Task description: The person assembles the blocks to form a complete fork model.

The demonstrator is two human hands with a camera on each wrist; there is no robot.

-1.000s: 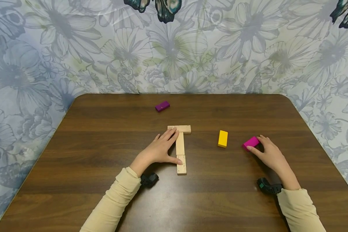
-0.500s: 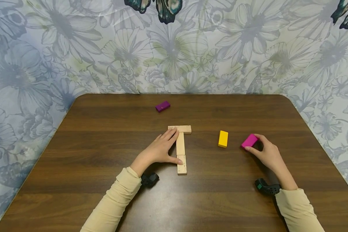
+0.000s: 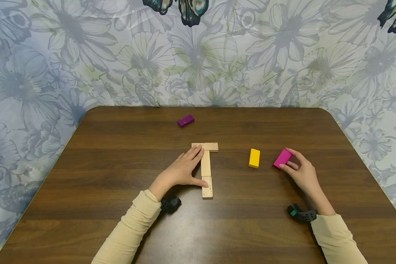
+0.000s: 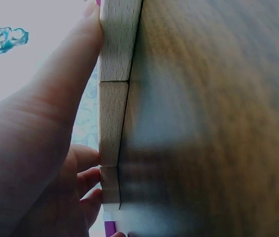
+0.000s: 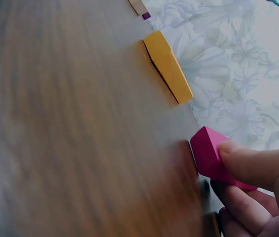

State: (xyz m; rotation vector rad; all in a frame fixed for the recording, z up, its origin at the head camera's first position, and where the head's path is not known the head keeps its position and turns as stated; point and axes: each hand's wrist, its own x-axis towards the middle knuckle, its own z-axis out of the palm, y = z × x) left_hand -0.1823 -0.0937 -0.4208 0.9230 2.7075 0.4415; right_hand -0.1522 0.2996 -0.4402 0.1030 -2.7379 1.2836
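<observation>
Three plain wooden blocks lie touching on the table: a crosswise block (image 3: 209, 147) at the far end, then a middle block (image 3: 206, 163) and a near block (image 3: 207, 192) in line below it. My left hand (image 3: 179, 171) rests on them with fingers spread, fingertips by the crosswise block and thumb on the near one. At the right, my right hand (image 3: 305, 176) pinches a magenta block (image 3: 282, 158) between thumb and fingers. In the right wrist view the thumb presses the near face of this magenta block (image 5: 206, 155); whether it is lifted, I cannot tell.
A yellow block (image 3: 254, 158) lies between the wooden blocks and my right hand. Farther back, a purple block (image 3: 186, 121) lies near the far edge of the brown table (image 3: 118, 128). Behind it hangs a flower-patterned wall covering (image 3: 217, 66).
My right hand has shifted slightly left with the magenta block, which has turned to a steeper angle. The left hand and the wooden blocks have stayed put.
</observation>
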